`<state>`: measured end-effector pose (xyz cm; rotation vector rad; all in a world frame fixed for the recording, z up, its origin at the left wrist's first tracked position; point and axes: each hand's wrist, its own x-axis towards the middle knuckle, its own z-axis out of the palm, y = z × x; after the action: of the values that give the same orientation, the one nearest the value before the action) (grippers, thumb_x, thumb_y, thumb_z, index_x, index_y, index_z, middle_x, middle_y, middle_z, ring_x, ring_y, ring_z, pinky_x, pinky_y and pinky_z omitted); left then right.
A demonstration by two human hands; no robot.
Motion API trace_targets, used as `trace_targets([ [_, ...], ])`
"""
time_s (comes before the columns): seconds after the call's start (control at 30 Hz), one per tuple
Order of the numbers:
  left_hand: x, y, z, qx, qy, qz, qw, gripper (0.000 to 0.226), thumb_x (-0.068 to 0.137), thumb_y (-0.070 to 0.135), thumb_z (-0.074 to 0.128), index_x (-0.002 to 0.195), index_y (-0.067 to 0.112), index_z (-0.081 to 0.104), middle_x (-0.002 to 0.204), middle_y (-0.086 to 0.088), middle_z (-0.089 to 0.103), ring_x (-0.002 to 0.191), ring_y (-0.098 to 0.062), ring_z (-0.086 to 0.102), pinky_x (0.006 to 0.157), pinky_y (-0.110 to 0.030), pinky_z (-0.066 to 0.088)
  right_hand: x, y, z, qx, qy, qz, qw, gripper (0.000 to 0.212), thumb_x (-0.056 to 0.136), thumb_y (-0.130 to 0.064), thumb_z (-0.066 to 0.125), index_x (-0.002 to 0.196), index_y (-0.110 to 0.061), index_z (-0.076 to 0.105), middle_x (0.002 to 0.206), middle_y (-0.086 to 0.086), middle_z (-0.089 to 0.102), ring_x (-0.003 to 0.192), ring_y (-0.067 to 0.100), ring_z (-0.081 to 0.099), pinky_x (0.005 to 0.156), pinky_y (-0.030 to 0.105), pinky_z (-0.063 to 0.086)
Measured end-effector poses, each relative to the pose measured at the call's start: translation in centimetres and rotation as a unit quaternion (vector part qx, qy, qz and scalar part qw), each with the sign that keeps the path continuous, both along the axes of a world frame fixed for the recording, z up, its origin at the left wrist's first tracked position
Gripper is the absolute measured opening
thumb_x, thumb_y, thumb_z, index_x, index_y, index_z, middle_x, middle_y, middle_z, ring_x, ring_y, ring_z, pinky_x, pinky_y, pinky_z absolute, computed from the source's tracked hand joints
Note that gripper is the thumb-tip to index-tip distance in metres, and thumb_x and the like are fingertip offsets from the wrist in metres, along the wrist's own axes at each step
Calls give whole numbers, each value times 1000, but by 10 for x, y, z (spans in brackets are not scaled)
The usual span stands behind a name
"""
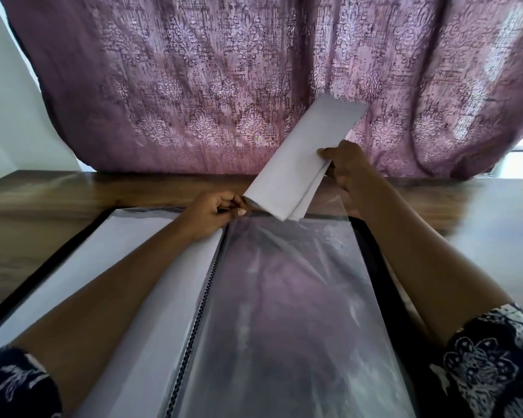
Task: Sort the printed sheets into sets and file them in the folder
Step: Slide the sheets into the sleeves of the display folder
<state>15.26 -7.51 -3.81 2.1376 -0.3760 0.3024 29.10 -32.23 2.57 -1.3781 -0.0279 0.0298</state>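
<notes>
Sheets point(302, 158), slanted with lower end at the folder's point(375, 245) far edge, are pinched mid-length by right hand point(344, 167); sleeve point(284, 282) is pinched by left hand point(215, 212).

1 view only: a wide-angle camera on the person's head, facing forward and tilted steeply down. It sits close over the folder point(284, 312), which fills the lower half. Both forearms enter from the bottom corners, and the left hand point(215, 211) and right hand point(347, 167) meet near centre, where the sheets point(299, 164) rise. The table point(58, 200) crosses mid-frame, and a curtain point(224, 86) fills the top. Lines bow toward the edges.
</notes>
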Motion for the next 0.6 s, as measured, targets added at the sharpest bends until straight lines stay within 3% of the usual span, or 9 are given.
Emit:
trace_targets([
  [0.17,0,1,0,4,-19,10,1000,9,88,-3,63,91,5,65,74,23,68,70,10,59,68,-6,42,1,-6,-5,-72,22,20,997,24,86,9,57,108,0,54,85,9,62,73,22,61,59,35,51],
  [0.3,2,2,1,-1,-12,17,1000,22,86,12,68,81,33,69,76,20,69,69,3,60,65,-13,47,-3,-6,-5,-83,19,81,993,15,84,13,57,83,-2,56,84,11,62,77,28,61,65,38,53],
  [0.37,4,2,1,2,-11,27,1000,20,86,13,69,82,33,68,76,21,69,69,2,61,64,-14,48,-7,-5,-2,-109,3,106,988,19,83,13,59,78,-4,56,83,10,62,75,26,61,62,34,57],
  [0.53,9,-2,-1,42,-51,62,996,22,86,14,70,82,35,64,76,28,67,71,5,61,72,-18,49,-11,-5,3,-225,-24,103,969,12,80,4,68,79,-1,57,90,17,62,80,29,61,80,44,53],
  [0.6,11,-2,-3,48,-58,63,995,24,86,14,71,82,36,62,77,28,67,73,3,62,74,-21,50,-16,-6,7,-269,-32,107,957,23,82,-5,70,98,9,60,99,23,63,81,29,61,79,44,53],
])
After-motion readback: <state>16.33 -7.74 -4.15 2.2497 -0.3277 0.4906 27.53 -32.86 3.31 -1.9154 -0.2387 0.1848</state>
